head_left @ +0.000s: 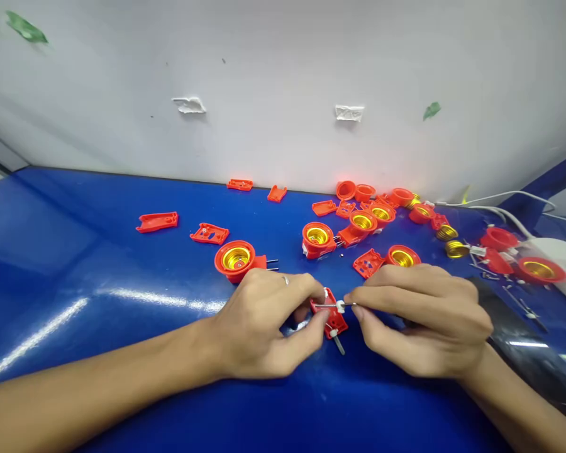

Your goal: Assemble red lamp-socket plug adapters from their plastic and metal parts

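My left hand [276, 321] pinches a small red plastic housing [338, 319] between thumb and fingers, low over the blue table. A metal pin with a white collar [340, 306] lies across the housing's upper part, and my right hand [419, 314] pinches its right end between thumb and forefinger. A second metal pin [339, 343] with a white collar sticks out of the housing's lower edge. Just beyond my left hand sits a red lamp socket [236, 258] with a gold threaded lining and two prongs pointing right.
Red sockets [317, 239] and loose red covers [210, 233] are spread over the blue table [136, 390]. Several gold threaded shells [456, 249] and metal pins lie at the right, near a white object [559, 251] and cables. A pale wall [273, 138] stands behind.
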